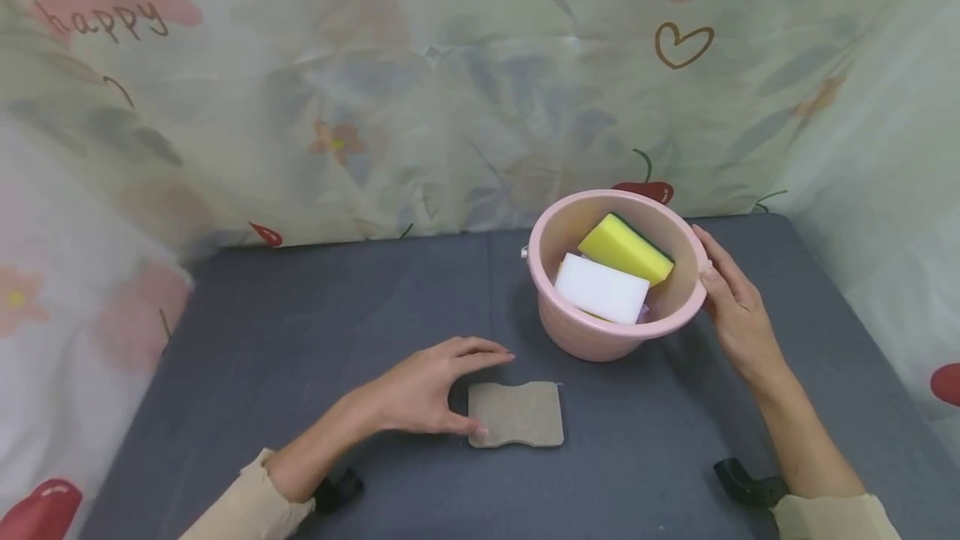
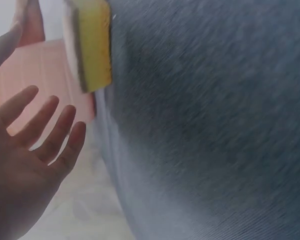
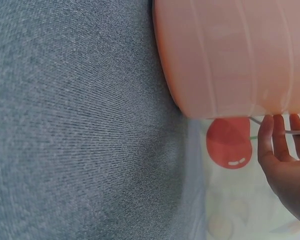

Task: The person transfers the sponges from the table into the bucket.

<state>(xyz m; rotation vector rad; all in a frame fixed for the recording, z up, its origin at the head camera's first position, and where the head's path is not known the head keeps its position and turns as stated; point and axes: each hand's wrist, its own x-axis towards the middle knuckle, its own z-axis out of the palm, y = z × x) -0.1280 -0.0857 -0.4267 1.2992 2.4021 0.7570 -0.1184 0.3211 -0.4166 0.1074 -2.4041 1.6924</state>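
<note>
A grey-topped sponge (image 1: 517,415) lies on the dark cloth; the left wrist view shows its yellow side (image 2: 95,45). My left hand (image 1: 423,386) is at its left end, with fingers spread and the thumb over the near left corner. Whether the thumb presses on it, I cannot tell. Behind the sponge stands a pink bucket (image 1: 588,336), upright. Inside it are a white sponge (image 1: 602,288), a yellow sponge (image 1: 626,250) with a dark green face, and something purple mostly hidden beneath. My right hand (image 1: 738,311) touches the bucket's right side near the rim, fingers extended.
Dark grey cloth (image 1: 337,298) covers the table. A patterned curtain (image 1: 435,107) hangs behind and on both sides, close to the bucket's back. Black straps (image 1: 750,486) are at the wrists. A thin wire handle (image 3: 297,132) runs by the right fingers.
</note>
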